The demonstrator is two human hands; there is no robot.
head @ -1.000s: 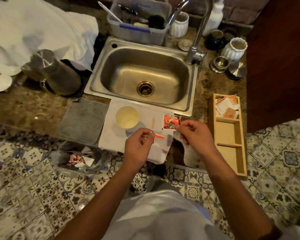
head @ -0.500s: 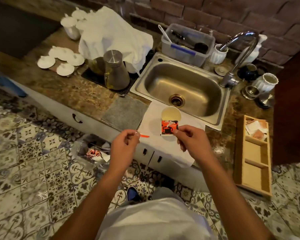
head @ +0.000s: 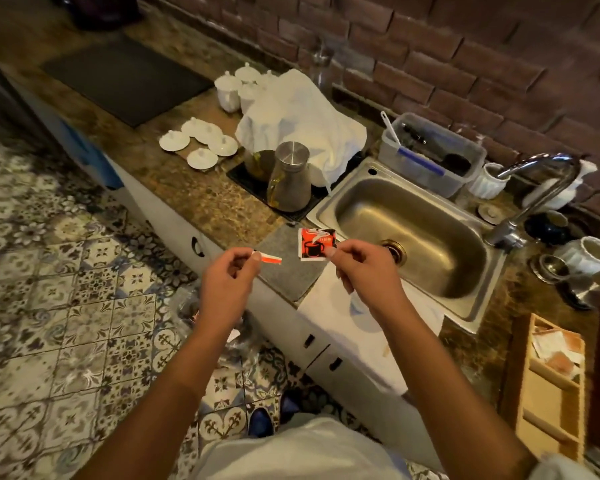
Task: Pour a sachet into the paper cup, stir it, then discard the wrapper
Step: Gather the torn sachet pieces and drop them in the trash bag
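Observation:
My right hand (head: 357,268) pinches a red and white coffee sachet (head: 316,244) by its right edge, holding it upright above the grey mat (head: 284,265). My left hand (head: 229,278) pinches a thin red and white torn-off strip (head: 271,259) out over the floor, left of the counter edge. The two pieces are apart. The paper cup is hidden behind my right hand and wrist; only its shadow shows on the white cloth (head: 368,327).
A steel sink (head: 409,237) with a tap (head: 534,188) lies to the right. A metal-lidded jug (head: 288,178), white lids (head: 201,143) and a covered pile stand behind. A wooden sachet tray (head: 551,382) sits at the right. A clear waste bag (head: 236,337) hangs below the counter.
The view has swung left and up. Both hands moved left with their pieces; the sachet has gone from over the cup to above the grey mat, and the cup is now hidden.

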